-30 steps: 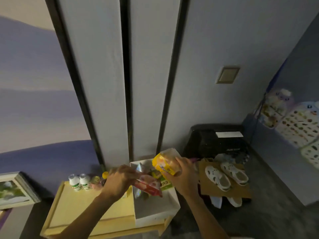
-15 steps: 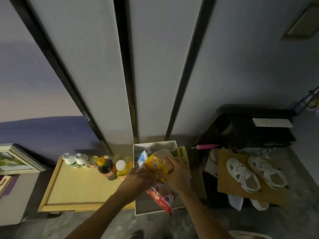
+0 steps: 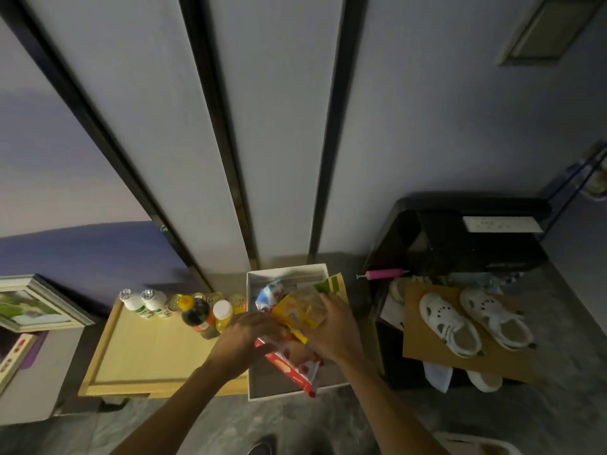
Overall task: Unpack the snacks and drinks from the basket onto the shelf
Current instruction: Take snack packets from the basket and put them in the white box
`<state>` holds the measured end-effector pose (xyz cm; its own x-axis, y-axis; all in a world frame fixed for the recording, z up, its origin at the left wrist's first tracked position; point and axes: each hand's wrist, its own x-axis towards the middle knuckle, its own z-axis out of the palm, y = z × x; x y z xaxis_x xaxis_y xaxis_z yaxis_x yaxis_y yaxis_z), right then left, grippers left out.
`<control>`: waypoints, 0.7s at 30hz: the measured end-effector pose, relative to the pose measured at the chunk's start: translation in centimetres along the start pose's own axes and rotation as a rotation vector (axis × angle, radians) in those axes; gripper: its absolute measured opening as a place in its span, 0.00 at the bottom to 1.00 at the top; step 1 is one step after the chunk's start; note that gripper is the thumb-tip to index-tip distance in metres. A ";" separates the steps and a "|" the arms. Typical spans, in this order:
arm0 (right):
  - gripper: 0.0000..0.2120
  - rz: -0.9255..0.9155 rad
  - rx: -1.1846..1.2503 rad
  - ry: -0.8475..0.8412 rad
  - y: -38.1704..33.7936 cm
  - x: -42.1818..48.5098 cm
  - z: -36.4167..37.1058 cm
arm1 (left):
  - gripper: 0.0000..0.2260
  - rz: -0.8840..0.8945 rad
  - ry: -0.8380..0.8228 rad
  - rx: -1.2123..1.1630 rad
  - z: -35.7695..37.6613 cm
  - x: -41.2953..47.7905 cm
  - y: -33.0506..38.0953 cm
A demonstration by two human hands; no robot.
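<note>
A white box-like basket (image 3: 285, 273) sits on the floor right of a low yellow wooden shelf (image 3: 141, 349). My left hand (image 3: 244, 336) grips a red snack packet (image 3: 295, 366) hanging over the basket's front. My right hand (image 3: 331, 333) holds a yellow and clear snack bag (image 3: 300, 310) above the basket. A blue and white packet (image 3: 269, 292) and a green-striped packet (image 3: 333, 285) lie inside the basket. Along the shelf's back edge stand two white bottles (image 3: 144, 302), a dark bottle with an orange cap (image 3: 195, 313), an orange juice bottle (image 3: 222, 315) and small cans.
A dark stand (image 3: 460, 238) is at the right, with cardboard (image 3: 423, 330) bearing white sandals (image 3: 450, 323) before it. A pink syringe-like tool (image 3: 382, 274) lies beside the basket. A framed picture (image 3: 33, 303) rests at the left. Wall panels rise behind.
The view tilted down and shifted right. Both hands with their packets dropped lower over the basket; the red packet now hangs over its front wall.
</note>
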<state>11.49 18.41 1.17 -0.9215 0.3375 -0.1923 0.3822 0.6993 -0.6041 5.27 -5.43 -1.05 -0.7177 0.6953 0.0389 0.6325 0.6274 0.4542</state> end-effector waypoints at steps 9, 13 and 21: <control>0.52 -0.138 -0.049 0.140 -3.8 -2.3 -10.5 | 0.38 -0.362 0.248 -0.062 -10.4 0.5 5.8; 0.54 -0.094 -0.086 0.221 -5.9 -3.6 -14.9 | 0.45 -0.482 0.240 -0.081 -14.3 0.5 8.5; 0.55 0.071 -0.156 0.384 -8.0 -8.6 -19.2 | 0.50 -0.390 0.334 -0.035 -18.9 0.8 10.7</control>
<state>17.72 22.06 22.51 -0.8111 0.5777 0.0909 0.4766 0.7430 -0.4699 5.95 -4.80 20.69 -0.9558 0.2586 0.1401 0.2933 0.8018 0.5207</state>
